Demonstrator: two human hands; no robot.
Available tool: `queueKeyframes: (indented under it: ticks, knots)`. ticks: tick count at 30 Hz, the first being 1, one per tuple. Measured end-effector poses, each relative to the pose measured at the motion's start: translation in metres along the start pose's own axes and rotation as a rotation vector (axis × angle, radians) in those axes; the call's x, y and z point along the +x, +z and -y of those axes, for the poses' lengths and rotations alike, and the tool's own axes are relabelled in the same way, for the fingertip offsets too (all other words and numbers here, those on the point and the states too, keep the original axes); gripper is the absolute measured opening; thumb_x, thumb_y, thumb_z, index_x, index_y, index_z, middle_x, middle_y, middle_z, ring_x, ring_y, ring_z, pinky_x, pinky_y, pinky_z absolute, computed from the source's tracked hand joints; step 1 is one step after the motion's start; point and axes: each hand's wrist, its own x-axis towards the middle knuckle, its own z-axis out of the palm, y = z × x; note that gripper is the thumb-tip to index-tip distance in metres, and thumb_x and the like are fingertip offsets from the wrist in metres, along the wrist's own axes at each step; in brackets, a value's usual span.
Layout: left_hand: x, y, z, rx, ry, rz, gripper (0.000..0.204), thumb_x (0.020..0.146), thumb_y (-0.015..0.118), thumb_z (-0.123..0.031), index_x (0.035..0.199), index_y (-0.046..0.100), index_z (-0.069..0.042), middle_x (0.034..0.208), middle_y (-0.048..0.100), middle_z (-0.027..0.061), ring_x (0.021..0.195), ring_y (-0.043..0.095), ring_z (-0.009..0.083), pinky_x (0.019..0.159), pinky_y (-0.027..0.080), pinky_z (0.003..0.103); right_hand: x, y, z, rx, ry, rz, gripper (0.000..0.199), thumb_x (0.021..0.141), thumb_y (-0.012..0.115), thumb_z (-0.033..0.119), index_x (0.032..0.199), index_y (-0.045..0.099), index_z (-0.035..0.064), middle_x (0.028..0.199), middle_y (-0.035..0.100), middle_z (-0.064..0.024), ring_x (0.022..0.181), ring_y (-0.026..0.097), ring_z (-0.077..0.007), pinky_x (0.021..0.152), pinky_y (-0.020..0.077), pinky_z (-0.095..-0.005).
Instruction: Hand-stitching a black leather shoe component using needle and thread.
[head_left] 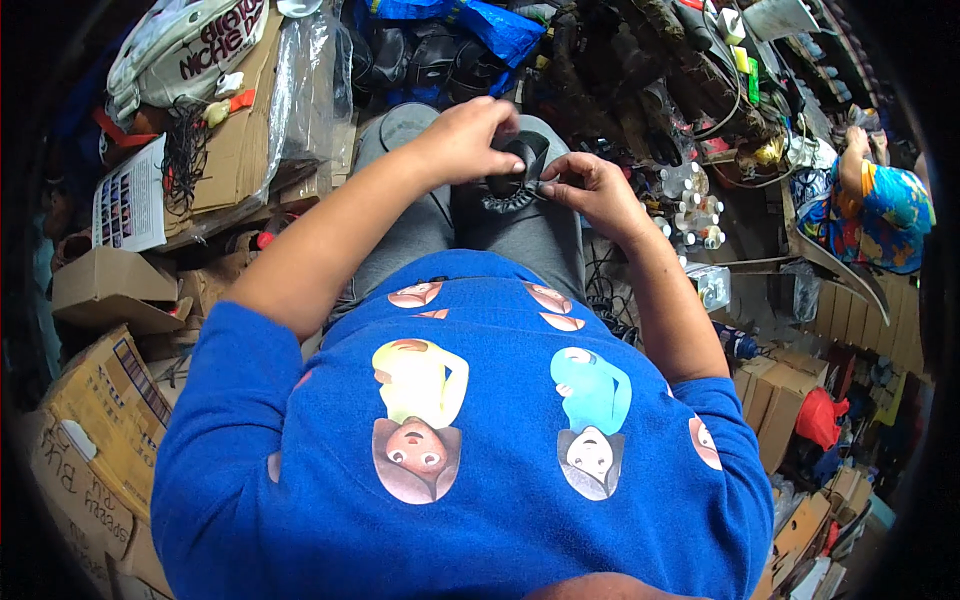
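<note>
Left hand [465,135]: curled over the top of a black rounded leather shoe [520,160], fingers gripping its upper.
Right hand [590,190]: fingertips pinched on the shoe's right edge, at the ridged dark sole rim.
Shoe position: on the person's grey-trousered lap [500,225], far from the blue printed shirt [470,440].
Left side: creased brown cardboard boxes [95,400], clear crinkled plastic sheet [300,90].
Far right: small white plastic bottles [690,210], tangled dark straps [640,70].
</note>
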Motion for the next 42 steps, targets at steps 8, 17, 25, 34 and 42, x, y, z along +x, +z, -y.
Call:
queueKeyframes:
  ticks: [8,17,25,34,42]
  knots:
    - [-0.02,-0.006,0.001,-0.135,-0.124,0.42,0.023,0.079,0.067,-0.025,0.085,0.064,-0.003,0.085,0.061,0.0108,0.084,0.059,0.0243,0.075,0.045,0.034,-0.006,0.0,0.027,-0.347,-0.275,-0.092,0.013,0.075,0.07,0.008,0.087,0.068,0.0043,0.079,0.058,-0.0041,0.076,0.057,-0.014,0.069,0.0452,-0.0278]
    - [-0.042,-0.102,0.052,0.034,-0.345,0.082,0.017,0.085,0.056,-0.017,0.092,0.059,-0.002,0.084,0.06,0.0119,0.082,0.058,0.0229,0.075,0.046,0.034,-0.014,-0.001,0.015,-0.362,-0.195,-0.035,0.018,0.076,0.068,0.006,0.094,0.069,0.0085,0.078,0.056,-0.0034,0.072,0.056,-0.012,0.067,0.0449,-0.0259]
    - [-0.072,-0.049,-0.005,0.026,-0.028,-0.014,0.044,0.07,0.049,0.014,0.103,0.066,-0.009,0.084,0.052,0.0094,0.082,0.055,0.0219,0.074,0.048,0.033,-0.024,0.01,0.01,-0.389,-0.173,-0.064,0.025,0.077,0.065,0.003,0.1,0.069,0.0117,0.075,0.05,-0.0025,0.07,0.052,-0.0114,0.065,0.0433,-0.0259]
    - [-0.055,0.002,-0.001,-0.078,0.09,-0.129,0.023,0.074,0.067,-0.007,0.095,0.071,-0.015,0.075,0.051,0.0056,0.074,0.054,0.0186,0.067,0.044,0.031,-0.021,0.009,-0.002,-0.306,-0.149,-0.091,0.027,0.079,0.062,0.005,0.103,0.068,0.0152,0.079,0.051,-0.0051,0.075,0.054,-0.0168,0.071,0.0448,-0.0276]
    - [-0.049,0.007,0.004,-0.102,0.052,-0.026,0.02,0.076,0.067,-0.008,0.094,0.072,-0.016,0.073,0.047,0.0046,0.07,0.049,0.0187,0.065,0.041,0.03,-0.004,-0.005,-0.013,-0.166,-0.086,0.049,0.02,0.084,0.059,0.005,0.1,0.069,0.0121,0.091,0.053,-0.0038,0.087,0.054,-0.0141,0.078,0.0438,-0.0264]
